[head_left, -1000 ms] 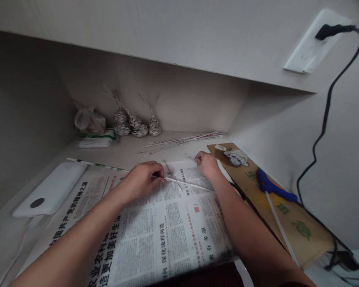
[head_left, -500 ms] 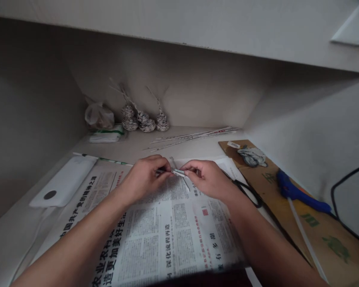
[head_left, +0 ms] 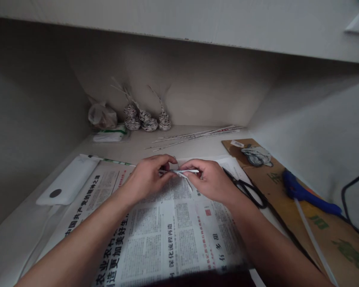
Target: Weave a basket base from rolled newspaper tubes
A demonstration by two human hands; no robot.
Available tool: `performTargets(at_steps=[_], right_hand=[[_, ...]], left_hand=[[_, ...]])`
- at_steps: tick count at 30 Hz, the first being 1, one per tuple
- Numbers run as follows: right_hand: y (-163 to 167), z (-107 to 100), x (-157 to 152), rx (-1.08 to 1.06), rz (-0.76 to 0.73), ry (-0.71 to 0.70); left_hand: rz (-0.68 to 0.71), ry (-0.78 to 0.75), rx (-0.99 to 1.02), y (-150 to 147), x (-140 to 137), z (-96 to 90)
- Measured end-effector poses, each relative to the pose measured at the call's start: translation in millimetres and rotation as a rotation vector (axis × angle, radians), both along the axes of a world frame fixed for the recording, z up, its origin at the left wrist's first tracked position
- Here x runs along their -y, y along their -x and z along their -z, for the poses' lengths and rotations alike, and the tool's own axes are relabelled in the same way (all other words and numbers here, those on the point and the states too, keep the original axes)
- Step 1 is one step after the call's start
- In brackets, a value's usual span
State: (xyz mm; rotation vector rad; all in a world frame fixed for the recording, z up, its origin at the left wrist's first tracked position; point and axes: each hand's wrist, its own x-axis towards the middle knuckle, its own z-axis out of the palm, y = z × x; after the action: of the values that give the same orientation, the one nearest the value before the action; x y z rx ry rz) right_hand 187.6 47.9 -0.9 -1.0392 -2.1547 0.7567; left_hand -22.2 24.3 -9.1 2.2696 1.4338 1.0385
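Note:
My left hand (head_left: 151,173) is closed in a pinch on thin rolled newspaper sticks (head_left: 185,171) that cross at my fingertips. One long stick, patterned green and white (head_left: 116,161), runs out to the left behind this hand. Close by on the right, my right hand (head_left: 206,177) has its thumb and forefinger curled about the other end of the sticks. A short white end lies between these fingers, and another slants down toward the newspaper sheet (head_left: 146,235) below. The exact crossing is partly hidden by my fingers.
Black scissors (head_left: 251,193) lie by my right wrist. Cardboard (head_left: 314,235) on the right bears a blue-handled glue gun (head_left: 308,195) and a crumpled grey-white piece (head_left: 257,155). Behind are loose paper sticks (head_left: 194,136), woven gourd shapes (head_left: 164,120) and a plastic bag (head_left: 102,115). A white box (head_left: 68,179) sits left.
The white stick end by my right hand now points straight right across the fingers, where it was pinched at the fingertips before. The view has shifted slightly.

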Motion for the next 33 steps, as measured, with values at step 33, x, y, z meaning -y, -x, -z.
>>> performTargets(at_steps=[33], right_hand=[[9.4, 1.6, 4.6, -0.119, -0.067, -0.114]], left_hand=[[0.03, 0.026, -0.034, -4.8, 3.8, 0.9]])
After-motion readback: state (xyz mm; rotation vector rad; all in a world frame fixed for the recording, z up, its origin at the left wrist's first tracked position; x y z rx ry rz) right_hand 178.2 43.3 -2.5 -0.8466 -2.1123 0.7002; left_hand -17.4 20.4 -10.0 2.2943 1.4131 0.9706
